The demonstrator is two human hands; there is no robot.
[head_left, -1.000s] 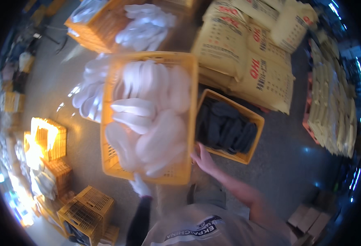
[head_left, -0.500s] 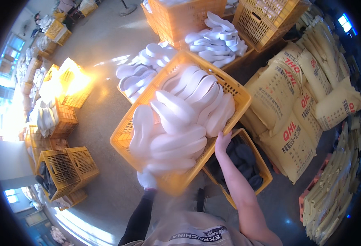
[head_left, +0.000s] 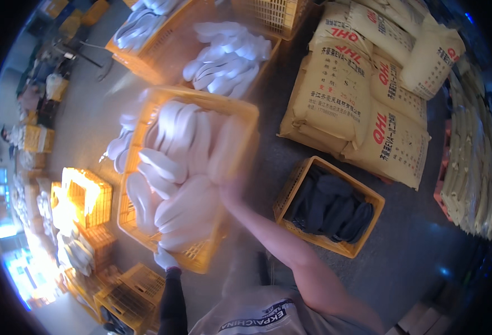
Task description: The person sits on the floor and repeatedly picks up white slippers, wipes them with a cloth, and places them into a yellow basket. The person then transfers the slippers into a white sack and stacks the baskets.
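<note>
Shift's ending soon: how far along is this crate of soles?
Done: the yellow crate is full of white soles and lifted. In hand: left hand at its near rim, right hand at its side. Left: setting it down; the crate of dark soles sits on the floor.

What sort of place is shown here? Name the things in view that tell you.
Probably a shoe-sole factory or warehouse floor. The hands carry a yellow crate of white soles, another crate of dark soles sits on the concrete, and stacked tan sacks lie beside it.

A crate of dark soles (head_left: pixel 329 206) sits on the floor beside stacked tan sacks (head_left: pixel 363 106)
</note>
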